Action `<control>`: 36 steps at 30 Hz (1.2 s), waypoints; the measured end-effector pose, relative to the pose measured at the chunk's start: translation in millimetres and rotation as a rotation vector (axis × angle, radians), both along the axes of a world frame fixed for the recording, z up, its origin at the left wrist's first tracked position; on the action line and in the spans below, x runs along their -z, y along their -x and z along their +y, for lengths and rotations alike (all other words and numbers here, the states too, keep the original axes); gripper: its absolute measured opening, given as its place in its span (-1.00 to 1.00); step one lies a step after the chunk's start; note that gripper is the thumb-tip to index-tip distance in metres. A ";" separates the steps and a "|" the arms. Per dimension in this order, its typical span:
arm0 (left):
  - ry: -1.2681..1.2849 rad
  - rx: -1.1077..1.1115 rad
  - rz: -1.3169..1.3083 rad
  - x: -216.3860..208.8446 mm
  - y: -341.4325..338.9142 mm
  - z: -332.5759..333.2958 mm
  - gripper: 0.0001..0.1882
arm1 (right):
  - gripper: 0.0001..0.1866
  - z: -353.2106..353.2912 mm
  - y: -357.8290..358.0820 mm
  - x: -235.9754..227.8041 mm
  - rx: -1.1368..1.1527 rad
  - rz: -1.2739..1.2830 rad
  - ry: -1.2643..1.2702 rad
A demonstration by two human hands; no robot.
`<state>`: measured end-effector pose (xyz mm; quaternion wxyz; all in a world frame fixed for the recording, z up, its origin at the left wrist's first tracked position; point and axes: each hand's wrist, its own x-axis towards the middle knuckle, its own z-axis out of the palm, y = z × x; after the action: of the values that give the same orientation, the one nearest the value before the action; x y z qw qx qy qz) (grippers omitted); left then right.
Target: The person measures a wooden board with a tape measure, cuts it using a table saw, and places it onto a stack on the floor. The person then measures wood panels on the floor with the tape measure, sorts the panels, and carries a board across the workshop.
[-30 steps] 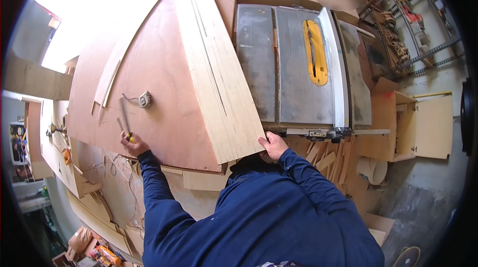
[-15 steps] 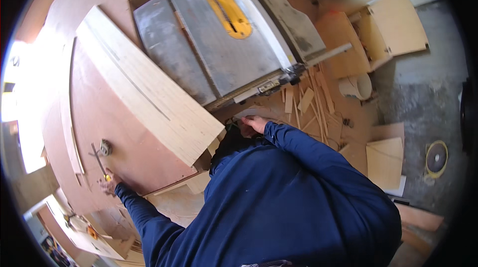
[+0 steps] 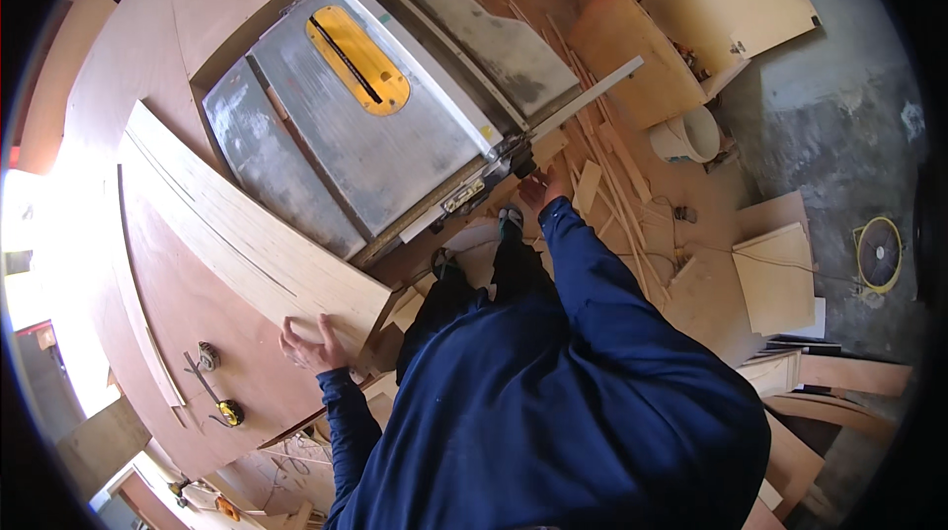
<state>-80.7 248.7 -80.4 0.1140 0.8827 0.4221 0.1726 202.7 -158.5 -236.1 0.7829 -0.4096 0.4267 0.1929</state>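
Note:
My left hand rests with spread fingers at the near end of a long pale wooden board, which lies on the plywood bench. Beyond it stands a table saw with a grey metal top and a yellow insert. A long metal fence crosses that top. My right hand reaches up to the black fence clamp at the saw's front edge, its fingers stretched out; contact is hard to tell. Left of the board lie a yellow and black tape measure and a grey tape measure.
Thin wood offcuts litter the floor right of the saw. Farther right are an open wooden cabinet, a white bucket, wood panels and a yellow-rimmed fan. Narrow strips lie along the bench.
My left hand has let go of the yellow tape measure and moved right to the board. My right hand has moved from in front of my body out to the fence clamp. The view has shifted.

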 end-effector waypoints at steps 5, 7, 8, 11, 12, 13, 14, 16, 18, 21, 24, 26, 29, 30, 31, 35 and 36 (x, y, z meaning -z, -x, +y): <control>0.063 -0.100 0.160 -14.7 -8.5 -32.5 -0.14 | -0.32 -24.6 -89.0 13.9 0.301 -0.235 -0.140; -0.027 -0.171 0.232 -8.2 14.7 -31.6 -0.08 | -0.33 -14.5 -120.4 1.4 0.389 -0.358 -0.123; -0.037 -0.200 0.228 -9.0 20.7 -36.1 -0.08 | -0.33 -19.6 -130.0 -9.6 0.365 -0.358 -0.141; 0.055 -0.409 0.318 -21.1 12.3 -67.2 -0.06 | -0.43 -27.2 -171.9 -18.3 0.303 -0.354 -0.469; 0.049 -0.434 0.314 -24.9 1.7 -75.5 -0.06 | -0.43 -25.2 -184.1 -15.3 0.264 -0.371 -0.442; 0.112 -0.471 0.360 -30.7 -2.8 -83.1 -0.05 | -0.43 -31.0 -192.0 -8.2 0.218 -0.382 -0.419; 0.178 -0.514 0.404 -34.8 -1.4 -92.5 -0.05 | -0.44 -41.7 -183.4 2.2 0.167 -0.391 -0.397; 0.196 -0.535 0.392 -24.6 10.7 -100.4 -0.02 | -0.44 -58.2 -199.5 17.6 0.078 -0.411 -0.335; 0.167 -0.515 0.374 -20.3 10.7 -111.6 0.00 | -0.45 -64.5 -206.2 38.8 -0.006 -0.420 -0.257; 0.182 -0.531 0.405 -12.3 14.4 -137.5 0.04 | -0.45 -67.1 -212.7 69.6 -0.131 -0.431 -0.131; 0.118 -0.494 0.407 -1.5 8.0 -146.5 0.05 | -0.46 -75.5 -231.6 94.7 -0.206 -0.467 -0.007; 0.035 -0.458 0.409 1.2 4.6 -152.3 0.00 | -0.47 -88.3 -224.8 112.6 -0.276 -0.481 0.073; -0.022 -0.437 0.376 -9.1 -6.6 -161.7 -0.03 | -0.48 -102.8 -194.2 135.9 -0.395 -0.532 0.163; -0.055 -0.366 0.318 -10.3 -15.9 -159.1 -0.05 | -0.48 -107.3 -190.8 143.7 -0.413 -0.551 0.202; -0.085 -0.293 0.260 -12.1 -25.5 -157.2 -0.08 | -0.48 -111.7 -186.7 150.6 -0.430 -0.570 0.242; -0.109 -0.188 0.100 -25.3 -51.1 -166.7 -0.16 | -0.49 -93.0 -172.5 159.6 -0.571 -0.674 0.372; -0.112 -0.192 0.102 -25.6 -55.9 -168.0 -0.16 | -0.49 -90.9 -164.0 156.3 -0.598 -0.700 0.403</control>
<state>-24.7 80.7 -54.8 0.0258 0.8508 0.4996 0.1606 366.6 -249.4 -392.4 0.6949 -0.6972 0.0313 0.1736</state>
